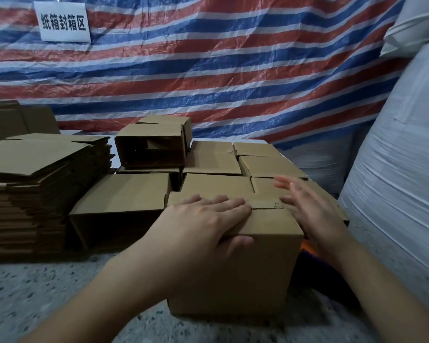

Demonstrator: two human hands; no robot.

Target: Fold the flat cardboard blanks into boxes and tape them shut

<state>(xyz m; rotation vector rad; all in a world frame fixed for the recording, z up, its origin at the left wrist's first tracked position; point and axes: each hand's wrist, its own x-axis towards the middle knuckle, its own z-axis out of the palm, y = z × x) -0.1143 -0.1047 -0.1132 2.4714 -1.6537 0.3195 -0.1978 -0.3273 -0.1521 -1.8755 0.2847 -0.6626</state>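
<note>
A folded cardboard box [263, 266] stands on the speckled floor right in front of me, its top flaps closed. My left hand [203, 221] lies flat on the top flaps, fingers straight, with the thumb down over the front edge. My right hand [310, 206] is at the box's right top edge with straight, spread fingers, slightly blurred. A tall stack of flat cardboard blanks [35, 184] sits at the left. I see no tape.
Several made-up boxes [233, 164] are packed behind the one I hold; two open boxes [149, 149] lie on their sides at centre-left. A striped tarp [233, 70] with a white sign [63, 22] hangs behind. White wrapped sacks [401, 169] crowd the right.
</note>
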